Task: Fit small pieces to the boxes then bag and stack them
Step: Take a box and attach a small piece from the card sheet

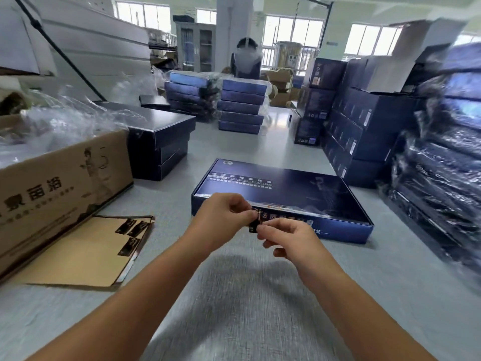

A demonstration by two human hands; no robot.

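A flat dark blue box (283, 188) lies on the grey floor in front of me. Just before its near edge, my left hand (223, 217) and my right hand (286, 237) meet and together pinch a small dark piece (253, 226) between their fingertips. Three more small dark pieces (131, 231) lie on a cardboard flap (86, 254) at the left. Bagged blue boxes are stacked further back (242, 105).
A large brown carton (59, 188) with plastic bags in it stands at the left, with dark boxes (161, 142) behind it. Tall stacks of blue cartons (364, 126) and wrapped boxes (442, 165) line the right. A person (247, 58) sits far back.
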